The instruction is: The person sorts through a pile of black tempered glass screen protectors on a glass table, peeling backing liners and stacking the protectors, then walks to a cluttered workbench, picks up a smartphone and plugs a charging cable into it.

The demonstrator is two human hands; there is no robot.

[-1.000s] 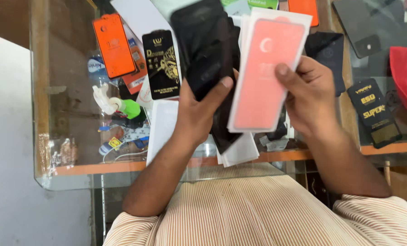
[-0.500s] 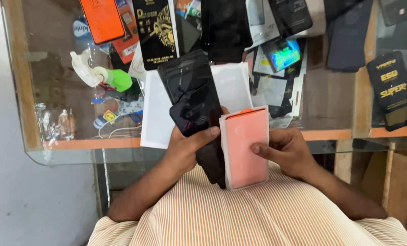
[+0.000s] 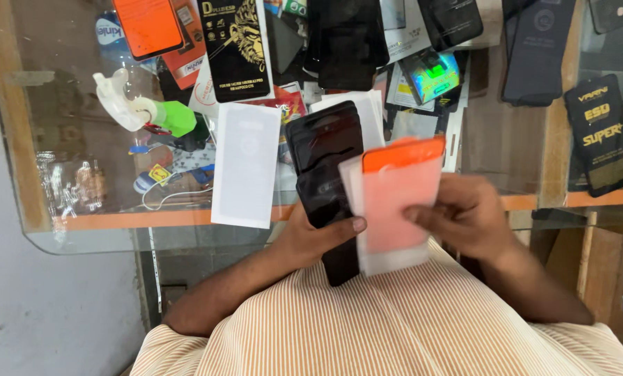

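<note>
While the left hand (image 3: 311, 240) clasps the black phone (image 3: 323, 170), the right hand (image 3: 464, 216) pinches the orange packet (image 3: 395, 198).

a glass counter (image 3: 81, 237) carries a flat white packet (image 3: 245, 163) near its front edge, with a black-and-gold box (image 3: 236, 49) and an orange packet (image 3: 148, 26) farther back. to their left lies a white spray bottle (image 3: 120, 104) with a green part, and at far right a black package (image 3: 600, 136) with yellow lettering.

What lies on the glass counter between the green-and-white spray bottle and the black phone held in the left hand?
In the head view, a white rectangular packet lies flat between the spray bottle and the black phone.
</note>
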